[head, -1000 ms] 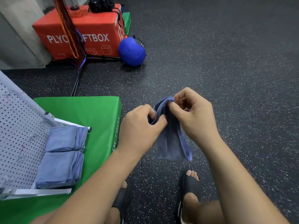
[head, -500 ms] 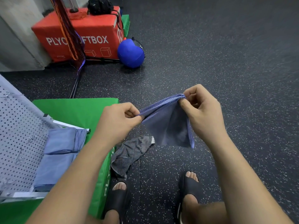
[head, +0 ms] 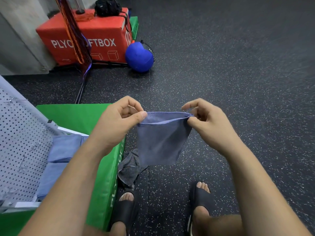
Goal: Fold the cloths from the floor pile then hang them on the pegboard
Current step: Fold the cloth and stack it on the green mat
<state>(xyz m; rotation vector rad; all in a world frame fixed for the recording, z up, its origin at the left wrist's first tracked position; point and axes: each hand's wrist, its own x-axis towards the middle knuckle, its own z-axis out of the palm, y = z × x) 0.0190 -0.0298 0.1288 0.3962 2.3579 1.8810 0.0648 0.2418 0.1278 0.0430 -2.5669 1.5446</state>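
While the speckled black floor (head: 238, 74) spread underfoot and the green padded mat (head: 76, 116) at the left bore the white perforated pegboard (head: 20, 142) with two folded blue cloths (head: 64, 150), a square blue cloth (head: 162, 142) hung above a crumpled grey striped cloth (head: 129, 169). The left hand (head: 115, 123) and right hand (head: 208, 123) each pinched a top corner between thumb and curled fingers (head: 191, 103).
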